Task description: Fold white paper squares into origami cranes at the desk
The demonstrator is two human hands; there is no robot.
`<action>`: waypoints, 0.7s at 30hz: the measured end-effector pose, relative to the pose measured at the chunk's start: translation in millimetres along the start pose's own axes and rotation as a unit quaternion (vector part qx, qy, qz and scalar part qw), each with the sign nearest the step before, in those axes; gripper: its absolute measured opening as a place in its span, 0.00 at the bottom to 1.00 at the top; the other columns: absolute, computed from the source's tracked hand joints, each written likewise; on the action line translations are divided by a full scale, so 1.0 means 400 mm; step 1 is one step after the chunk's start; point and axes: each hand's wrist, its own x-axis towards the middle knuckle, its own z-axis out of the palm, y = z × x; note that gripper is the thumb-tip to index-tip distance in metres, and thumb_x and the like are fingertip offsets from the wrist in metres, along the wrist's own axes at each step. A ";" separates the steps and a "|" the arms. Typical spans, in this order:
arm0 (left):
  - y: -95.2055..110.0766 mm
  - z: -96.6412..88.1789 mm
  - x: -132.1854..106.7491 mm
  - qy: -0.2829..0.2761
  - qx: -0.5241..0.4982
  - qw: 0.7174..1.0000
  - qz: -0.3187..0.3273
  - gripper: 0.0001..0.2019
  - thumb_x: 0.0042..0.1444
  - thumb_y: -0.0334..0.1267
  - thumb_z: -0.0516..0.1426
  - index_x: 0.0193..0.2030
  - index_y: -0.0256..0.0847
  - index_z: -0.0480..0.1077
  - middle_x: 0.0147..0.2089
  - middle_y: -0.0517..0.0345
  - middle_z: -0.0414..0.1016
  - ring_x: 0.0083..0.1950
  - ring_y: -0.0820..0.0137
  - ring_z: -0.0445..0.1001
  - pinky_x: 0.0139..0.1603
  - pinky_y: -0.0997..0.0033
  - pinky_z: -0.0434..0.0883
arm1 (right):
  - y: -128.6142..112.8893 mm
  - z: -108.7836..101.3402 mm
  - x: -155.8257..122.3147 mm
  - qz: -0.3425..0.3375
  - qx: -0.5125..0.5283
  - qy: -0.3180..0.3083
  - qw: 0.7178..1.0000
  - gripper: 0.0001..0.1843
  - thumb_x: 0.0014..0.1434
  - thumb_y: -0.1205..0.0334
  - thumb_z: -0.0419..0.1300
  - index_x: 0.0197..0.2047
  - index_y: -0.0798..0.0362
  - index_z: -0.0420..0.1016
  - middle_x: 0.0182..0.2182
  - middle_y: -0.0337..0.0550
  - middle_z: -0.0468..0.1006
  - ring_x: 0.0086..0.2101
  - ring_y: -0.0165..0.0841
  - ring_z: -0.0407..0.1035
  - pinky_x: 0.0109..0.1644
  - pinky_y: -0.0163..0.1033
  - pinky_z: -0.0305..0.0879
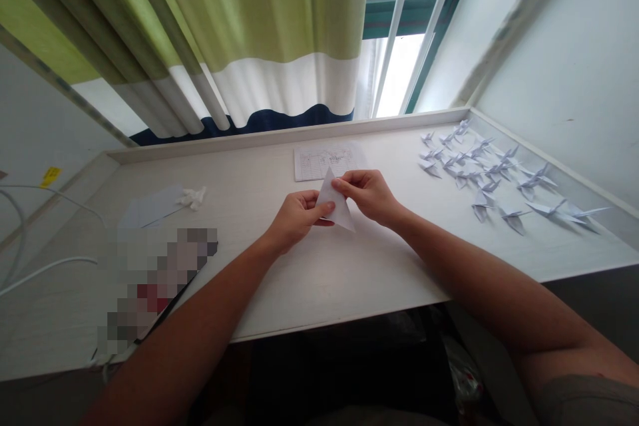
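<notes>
Between my hands, above the middle of the table, is a piece of white paper (339, 211) folded to a triangle with its tip pointing up and away. My left hand (300, 216) pinches it from the left, thumb on its face and fingers behind. On the upper right edge, my right hand (367, 193) also pinches the paper between thumb and fingers. Just beyond it a printed sheet or booklet (319, 163) lies flat, partly covered by my right hand and the paper.
Several folded white paper cranes (482, 176) stand at the table's (309, 286) right. White sheets (150, 208) and a crumpled tissue (192, 198) lie at the left, near a blurred-out device (164, 286) and white cables (50, 273). A raised rim (279, 140) runs along the back below the curtain (269, 20).
</notes>
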 end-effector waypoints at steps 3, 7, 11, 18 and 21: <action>0.000 -0.002 0.001 0.021 -0.001 1.000 0.012 0.22 0.49 0.49 0.76 0.45 0.36 0.84 0.43 0.48 0.87 0.45 0.59 0.86 0.47 0.59 0.85 | 0.003 -0.003 0.001 0.013 -0.005 -0.029 0.999 0.26 0.59 0.38 0.70 0.28 0.54 0.82 0.26 0.43 0.80 0.29 0.32 0.70 0.34 0.39 0.65; -0.002 -0.004 0.003 0.036 -0.002 0.999 0.017 0.23 0.48 0.50 0.76 0.45 0.36 0.84 0.40 0.50 0.87 0.44 0.60 0.86 0.46 0.59 0.85 | -0.001 -0.004 0.000 0.014 -0.017 -0.045 0.999 0.28 0.59 0.37 0.69 0.25 0.55 0.79 0.24 0.41 0.78 0.27 0.30 0.68 0.32 0.38 0.61; -0.002 -0.003 0.004 0.032 -0.005 0.999 0.016 0.24 0.47 0.51 0.77 0.45 0.36 0.83 0.38 0.51 0.87 0.42 0.61 0.86 0.46 0.59 0.85 | -0.005 -0.003 -0.001 -0.003 -0.012 -0.042 0.999 0.26 0.59 0.39 0.70 0.25 0.55 0.78 0.23 0.40 0.77 0.26 0.29 0.66 0.31 0.37 0.60; -0.001 -0.004 0.005 0.064 0.010 0.998 0.025 0.24 0.47 0.50 0.76 0.45 0.36 0.84 0.39 0.50 0.87 0.44 0.58 0.86 0.47 0.56 0.85 | 0.001 -0.006 0.003 0.016 0.011 -0.054 0.998 0.23 0.56 0.41 0.73 0.30 0.55 0.83 0.27 0.43 0.82 0.29 0.32 0.72 0.35 0.38 0.67; -0.004 -0.007 0.006 0.077 0.016 0.996 0.036 0.23 0.48 0.50 0.76 0.45 0.35 0.83 0.39 0.50 0.87 0.43 0.59 0.86 0.46 0.58 0.85 | 0.007 -0.008 0.004 0.028 0.021 -0.064 0.997 0.23 0.56 0.41 0.73 0.31 0.55 0.83 0.28 0.43 0.83 0.30 0.32 0.74 0.36 0.38 0.69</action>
